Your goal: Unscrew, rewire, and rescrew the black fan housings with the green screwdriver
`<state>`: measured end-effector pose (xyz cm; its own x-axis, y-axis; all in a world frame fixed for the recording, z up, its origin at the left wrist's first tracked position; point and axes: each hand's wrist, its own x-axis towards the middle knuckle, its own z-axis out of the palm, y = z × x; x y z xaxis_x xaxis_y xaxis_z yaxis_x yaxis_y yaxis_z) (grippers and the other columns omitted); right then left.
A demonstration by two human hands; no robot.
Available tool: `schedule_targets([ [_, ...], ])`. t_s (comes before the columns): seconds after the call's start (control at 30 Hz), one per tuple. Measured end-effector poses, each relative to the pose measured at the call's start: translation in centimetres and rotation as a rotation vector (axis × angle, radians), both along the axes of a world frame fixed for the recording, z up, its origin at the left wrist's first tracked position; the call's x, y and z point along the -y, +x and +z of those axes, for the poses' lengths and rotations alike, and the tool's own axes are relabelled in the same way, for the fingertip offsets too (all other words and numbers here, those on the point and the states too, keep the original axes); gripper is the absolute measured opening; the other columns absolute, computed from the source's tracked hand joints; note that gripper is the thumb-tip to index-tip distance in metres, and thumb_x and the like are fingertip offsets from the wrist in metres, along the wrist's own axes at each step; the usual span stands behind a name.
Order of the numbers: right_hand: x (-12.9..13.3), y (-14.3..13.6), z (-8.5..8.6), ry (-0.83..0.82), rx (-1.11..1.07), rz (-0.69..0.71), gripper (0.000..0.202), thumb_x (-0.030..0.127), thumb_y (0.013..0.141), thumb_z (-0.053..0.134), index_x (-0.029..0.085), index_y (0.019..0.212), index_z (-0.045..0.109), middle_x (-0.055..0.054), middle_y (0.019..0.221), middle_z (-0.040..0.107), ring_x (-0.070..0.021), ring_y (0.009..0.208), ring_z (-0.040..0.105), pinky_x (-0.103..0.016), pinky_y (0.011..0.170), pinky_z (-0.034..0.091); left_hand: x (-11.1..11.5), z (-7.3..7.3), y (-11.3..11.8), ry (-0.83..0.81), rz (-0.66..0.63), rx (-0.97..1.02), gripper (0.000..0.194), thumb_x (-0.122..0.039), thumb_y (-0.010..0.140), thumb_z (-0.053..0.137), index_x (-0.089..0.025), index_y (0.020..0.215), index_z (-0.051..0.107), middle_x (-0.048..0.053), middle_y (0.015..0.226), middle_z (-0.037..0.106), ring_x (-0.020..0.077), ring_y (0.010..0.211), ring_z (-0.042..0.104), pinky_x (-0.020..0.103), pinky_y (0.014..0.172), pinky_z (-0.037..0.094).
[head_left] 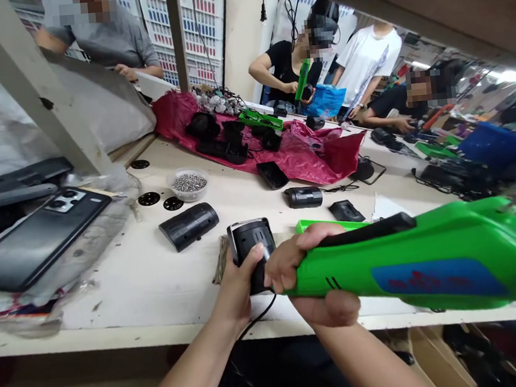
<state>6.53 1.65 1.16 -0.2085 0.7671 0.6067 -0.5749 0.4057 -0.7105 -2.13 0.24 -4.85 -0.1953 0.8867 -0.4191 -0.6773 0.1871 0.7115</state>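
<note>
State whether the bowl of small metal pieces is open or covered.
Open: the bowl has no lid over it, and the metal pieces inside show plainly.

A long white table (134, 276) carries it all. Crumpled clear plastic (95, 247) lies at the left. Near it are three flat black discs (149, 198) and a clear bowl (190, 197) filled with small metal pieces. A curved black cover (189, 226) lies in front of the bowl, another (303, 197) farther right, near a squarish black part (346, 211) and a green tray (303, 222). Behind spreads a crumpled pink sheet (326, 151).
</note>
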Motion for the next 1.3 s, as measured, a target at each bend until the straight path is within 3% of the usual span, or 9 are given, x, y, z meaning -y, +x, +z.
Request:
schedule_targets([
  [0.47,-0.2,2.7,2.1,-0.118,-0.048,-0.112,0.039,0.059,0.077,0.066,0.031,0.104,0.062,0.006,0.054,0.05,-0.0136,0.039,0.047,-0.028,0.04,0.049,0.3,-0.8,-1.0,-0.052,-0.049,-0.01,0.068,-0.043,0.06,0.084,-0.022,0.121,0.06,0.006,0.102,0.072,0.0264,0.098,0.067,0.035,0.081,0.053],
  [0.6,-0.7,3.5,2.5,-0.125,-0.078,-0.16,0.038,0.054,0.076,0.07,0.029,0.104,0.064,0.005,0.057,0.054,-0.0139,0.042,0.049,-0.029,0.044,0.051,0.4,-1.7,-1.6,-0.059,-0.103,0.021,0.058,-0.046,0.066,0.08,-0.017,0.114,0.064,0.011,0.103,0.073,0.0304,0.107,0.064,0.039,0.088,0.052],
  [0.77,-2.6,4.5,1.0,-0.054,0.115,-0.448,0.039,0.057,0.08,0.063,0.03,0.109,0.06,0.004,0.065,0.052,-0.0152,0.051,0.052,-0.032,0.052,0.053,0.7,-2.4,-2.3,-0.126,-0.07,0.109,0.063,-0.044,0.061,0.084,-0.027,0.117,0.064,0.006,0.106,0.074,0.0303,0.122,0.057,0.041,0.097,0.049],
  [0.83,-3.1,5.1,-0.1,0.016,0.309,-0.67,0.048,0.055,0.081,0.061,0.032,0.122,0.053,-0.003,0.091,0.058,-0.0219,0.079,0.063,-0.04,0.072,0.056,0.7,-2.2,-2.3,-0.11,-0.052,0.176,0.064,-0.057,0.061,0.08,-0.028,0.116,0.066,0.007,0.112,0.073,0.0322,0.125,0.054,0.043,0.098,0.048],
  [0.93,-2.8,5.7,-1.6,0.31,0.446,-1.004,0.053,0.043,0.086,0.057,0.036,0.135,0.043,-0.007,0.123,0.05,-0.03,0.118,0.052,-0.053,0.097,0.047,0.6,-1.4,-2.0,-0.028,-0.034,0.277,0.068,-0.075,0.069,0.061,-0.028,0.117,0.067,0.009,0.122,0.069,0.0351,0.125,0.054,0.051,0.099,0.047],
  [0.97,-2.4,5.8,-1.9,0.403,0.512,-1.009,0.052,0.038,0.086,0.056,0.035,0.136,0.043,-0.007,0.125,0.049,-0.0301,0.121,0.05,-0.055,0.101,0.043,0.6,-1.0,-1.8,-0.013,-0.02,0.293,0.066,-0.074,0.071,0.06,-0.028,0.119,0.066,0.008,0.123,0.069,0.0349,0.125,0.054,0.052,0.1,0.047],
  [1.03,-1.6,5.5,-2.5,0.455,0.731,-0.854,0.056,0.033,0.085,0.059,0.032,0.138,0.042,-0.009,0.126,0.05,-0.0303,0.124,0.048,-0.056,0.106,0.04,0.3,-0.3,-1.3,-0.013,0.018,0.299,0.063,-0.068,0.071,0.065,-0.029,0.12,0.066,0.007,0.121,0.07,0.0336,0.125,0.054,0.05,0.101,0.046],
  [1.17,-0.7,3.8,-3.4,0.08,1.119,-0.443,0.089,0.043,0.077,0.073,0.02,0.148,0.025,-0.019,0.146,0.041,-0.0357,0.135,0.042,-0.058,0.108,0.04,-0.1,0.7,-0.4,-0.004,0.046,0.28,0.064,-0.059,0.061,0.079,-0.026,0.114,0.069,0.007,0.116,0.072,0.0324,0.121,0.058,0.045,0.1,0.048],
  [1.3,-0.9,2.7,-4.1,-0.215,1.197,-0.296,0.095,0.041,0.074,0.075,0.015,0.15,0.023,-0.021,0.151,0.039,-0.0353,0.14,0.039,-0.056,0.112,0.035,-0.3,0.3,0.2,-0.052,0.03,0.292,0.069,-0.067,0.062,0.074,-0.019,0.11,0.071,0.012,0.11,0.073,0.034,0.115,0.061,0.044,0.096,0.051],
])
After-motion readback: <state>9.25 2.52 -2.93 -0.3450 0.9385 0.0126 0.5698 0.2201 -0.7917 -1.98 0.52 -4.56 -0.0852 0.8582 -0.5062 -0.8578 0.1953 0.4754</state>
